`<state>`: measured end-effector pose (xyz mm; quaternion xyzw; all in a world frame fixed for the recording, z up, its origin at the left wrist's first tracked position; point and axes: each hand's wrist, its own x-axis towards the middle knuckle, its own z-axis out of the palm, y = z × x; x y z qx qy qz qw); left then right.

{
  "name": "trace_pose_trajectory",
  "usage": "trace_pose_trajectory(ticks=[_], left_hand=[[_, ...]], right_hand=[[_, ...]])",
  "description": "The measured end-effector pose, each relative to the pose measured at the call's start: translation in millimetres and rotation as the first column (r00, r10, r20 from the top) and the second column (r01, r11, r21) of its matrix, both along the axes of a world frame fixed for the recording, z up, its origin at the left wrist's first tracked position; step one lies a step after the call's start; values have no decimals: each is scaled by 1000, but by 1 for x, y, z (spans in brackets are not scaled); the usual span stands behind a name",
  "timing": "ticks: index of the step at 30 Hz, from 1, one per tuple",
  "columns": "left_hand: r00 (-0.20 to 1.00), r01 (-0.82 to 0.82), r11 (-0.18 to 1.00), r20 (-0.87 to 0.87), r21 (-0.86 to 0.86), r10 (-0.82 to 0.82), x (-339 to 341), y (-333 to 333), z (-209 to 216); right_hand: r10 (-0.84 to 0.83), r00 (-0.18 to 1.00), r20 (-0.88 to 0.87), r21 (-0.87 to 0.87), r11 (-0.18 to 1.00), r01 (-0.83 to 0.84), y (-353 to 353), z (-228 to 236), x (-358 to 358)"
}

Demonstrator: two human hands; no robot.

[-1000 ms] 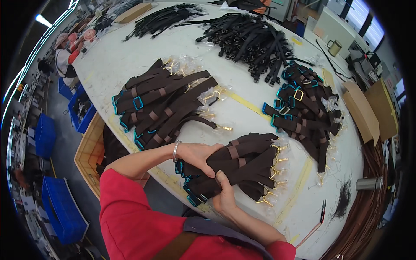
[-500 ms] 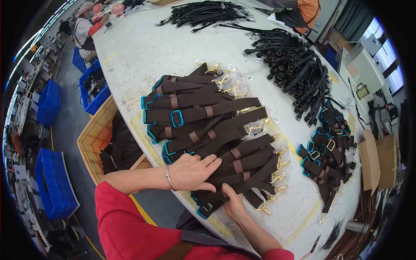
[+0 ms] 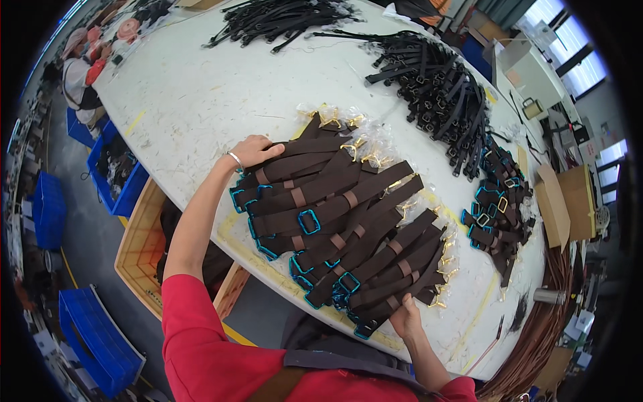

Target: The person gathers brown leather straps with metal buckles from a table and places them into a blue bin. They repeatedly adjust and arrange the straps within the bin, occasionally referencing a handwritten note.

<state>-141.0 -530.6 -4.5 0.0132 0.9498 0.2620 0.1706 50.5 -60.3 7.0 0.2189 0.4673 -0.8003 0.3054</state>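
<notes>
A broad pile of dark brown webbing straps [image 3: 362,193] lies fanned across the near part of the table. Turquoise rectangular buckles [image 3: 301,223] line its left side, and gold clasps [image 3: 356,147] in clear plastic line its right side. My left hand [image 3: 253,151] rests on the pile's far left end, fingers stretched over the top straps. At the near end my right hand [image 3: 407,319] grips the edge of a strap, thumb on top; its other fingers are partly hidden.
Black buckled straps [image 3: 442,100] are heaped at the far right, and more black straps [image 3: 284,23] lie at the back. A smaller buckled strap heap [image 3: 499,201] sits to the right. An orange crate [image 3: 137,251] stands beside the table's left edge. Another person [image 3: 84,84] is at the far left.
My left hand has gone from the middle of the pile to its far left end. My right hand has shifted right along the near edge. The view has also turned.
</notes>
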Motion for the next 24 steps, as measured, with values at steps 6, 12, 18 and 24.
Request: trace_pose_trajectory(ticks=[6,12,18,24], left_hand=[[947,12,998,320,-68,11,-15,26,19],[856,-78,929,502,360,-122,-1,60,14],[862,-183,864,499,469,-88,42,117,24],[621,-579,544,760,608,-189,92,92,26]], right_hand=[[66,997,43,-8,998,-66,-9,13,-15],[97,991,91,47,994,-101,-25,23,-40],[266,960,91,30,963,-269,-43,30,-69],[300,948,107,-39,954,-297,13,9,-78]])
